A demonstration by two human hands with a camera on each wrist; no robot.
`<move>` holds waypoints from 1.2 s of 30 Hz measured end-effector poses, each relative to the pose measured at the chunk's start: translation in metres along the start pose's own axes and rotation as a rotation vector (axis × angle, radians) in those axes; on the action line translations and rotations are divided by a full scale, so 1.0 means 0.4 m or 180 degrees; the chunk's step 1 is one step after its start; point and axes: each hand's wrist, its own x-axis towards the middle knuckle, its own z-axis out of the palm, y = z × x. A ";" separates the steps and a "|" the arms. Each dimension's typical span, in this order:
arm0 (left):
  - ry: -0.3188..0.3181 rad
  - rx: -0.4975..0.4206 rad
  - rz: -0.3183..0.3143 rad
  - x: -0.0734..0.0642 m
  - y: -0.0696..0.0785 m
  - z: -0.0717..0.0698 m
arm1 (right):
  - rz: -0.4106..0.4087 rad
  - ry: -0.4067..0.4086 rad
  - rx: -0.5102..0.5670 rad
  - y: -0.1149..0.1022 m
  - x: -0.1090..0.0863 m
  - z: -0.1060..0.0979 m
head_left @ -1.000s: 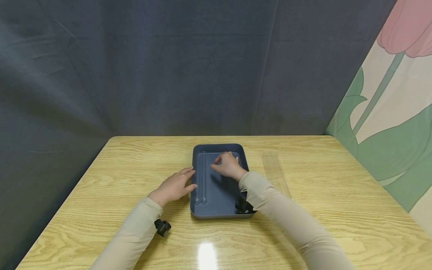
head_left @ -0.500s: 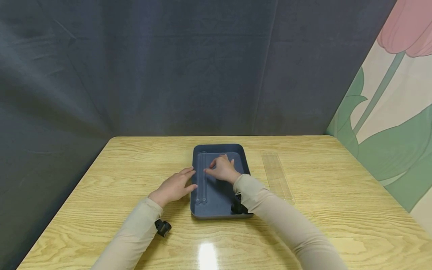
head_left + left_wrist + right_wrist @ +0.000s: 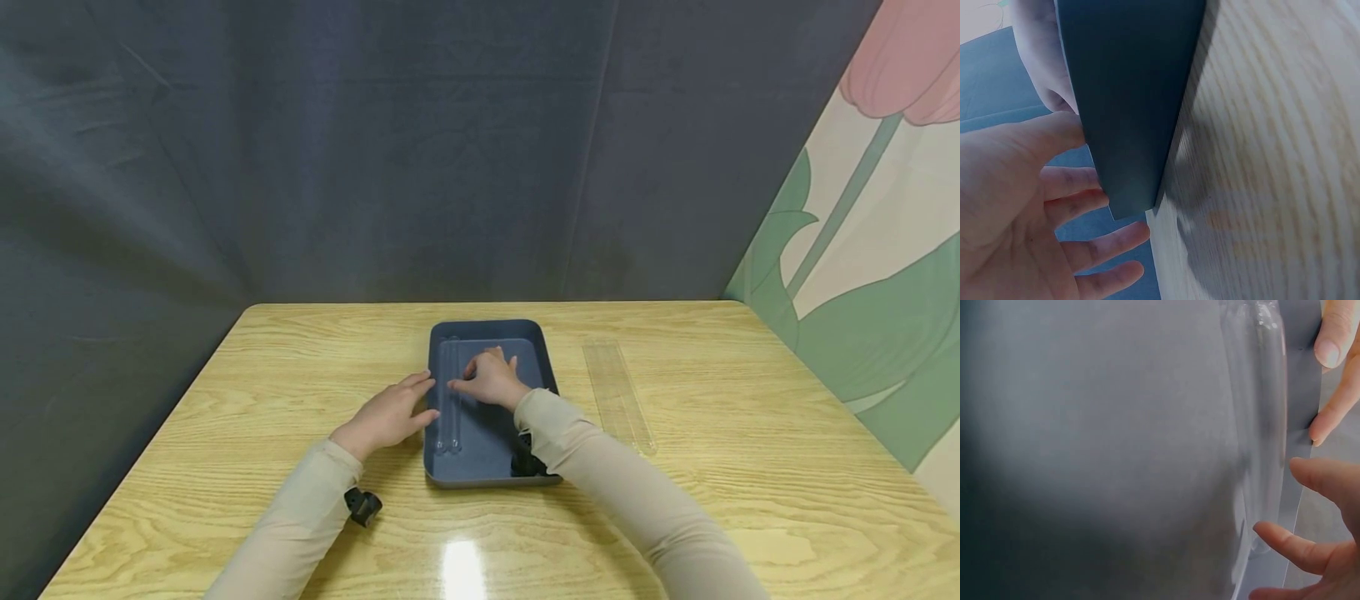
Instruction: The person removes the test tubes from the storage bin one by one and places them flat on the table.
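Note:
Two clear tubes [image 3: 450,417] with rounded near ends lie side by side along the left wall of a dark blue-grey tray [image 3: 491,482]. My right hand [image 3: 491,379] is over the tray, its thumb and forefinger at the tubes. In the right wrist view, the right fingertips stand apart beside a clear tube [image 3: 1266,419]; whether they touch it is hard to tell. My left hand [image 3: 386,417] rests at the tray's left rim with its fingers extended. The left wrist view shows the left thumb [image 3: 1063,131] and fingers against the tray's outer side [image 3: 1132,94].
A flat, transparent plastic piece with fine lines [image 3: 618,396] lies on the wooden table [image 3: 300,358], right of the tray. Behind the table hangs a dark curtain [image 3: 420,150]. A wall with a painted tulip [image 3: 892,67] stands at the right.
My right hand has moved left and slightly toward me inside the tray, to the tubes. My left hand, the tray and the tubes have stayed in place.

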 end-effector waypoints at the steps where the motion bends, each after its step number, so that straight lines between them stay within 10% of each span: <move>1: -0.0004 -0.0007 -0.0001 0.001 0.000 0.000 | -0.0014 -0.0001 -0.0009 0.000 0.000 0.001; 36: -0.0001 -0.0042 0.0019 0.001 -0.003 0.002 | -0.0026 -0.0037 0.0044 -0.012 0.006 0.012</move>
